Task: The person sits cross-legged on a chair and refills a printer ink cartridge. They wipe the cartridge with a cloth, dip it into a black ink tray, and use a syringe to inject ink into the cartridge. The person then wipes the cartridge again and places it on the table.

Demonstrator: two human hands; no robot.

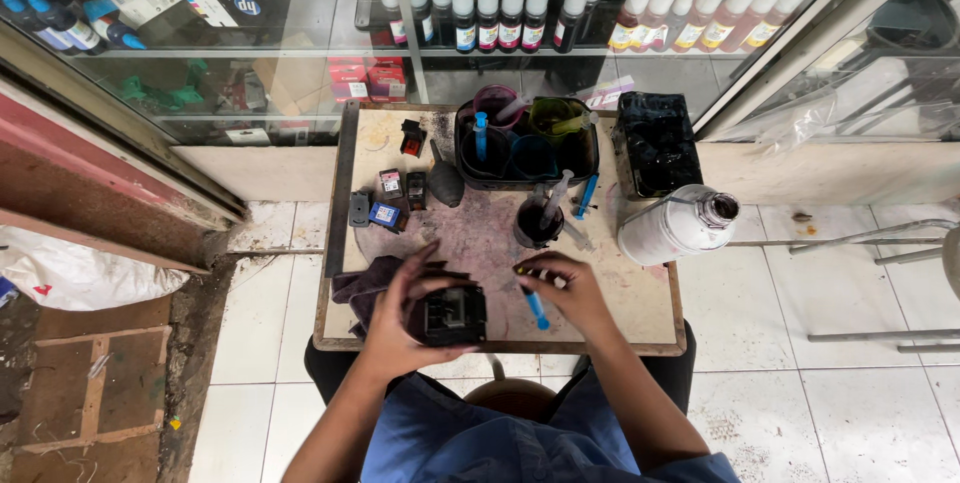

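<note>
Left hand (pixel 400 318) is gripping black ink cartridge (pixel 452 315) over the tabletop (pixel 640 313) front edge; right hand (pixel 565 293) is pinching blue syringe (pixel 533 305). Judged step: refilling; next calls for aligning needle with the cartridge's fill port.

The left hand (pixel 400 315) wraps over the black ink cartridge (pixel 450 316), hiding its near side, and its fingers cover part of the dark cloth (pixel 360 288). The blue syringe (pixel 533 305) vanishes under the right hand (pixel 565 293), needle end unseen. Both arms are cut off by the bottom edge. Shelf bottle (pixel 487 11) labels are too small to tell
</note>
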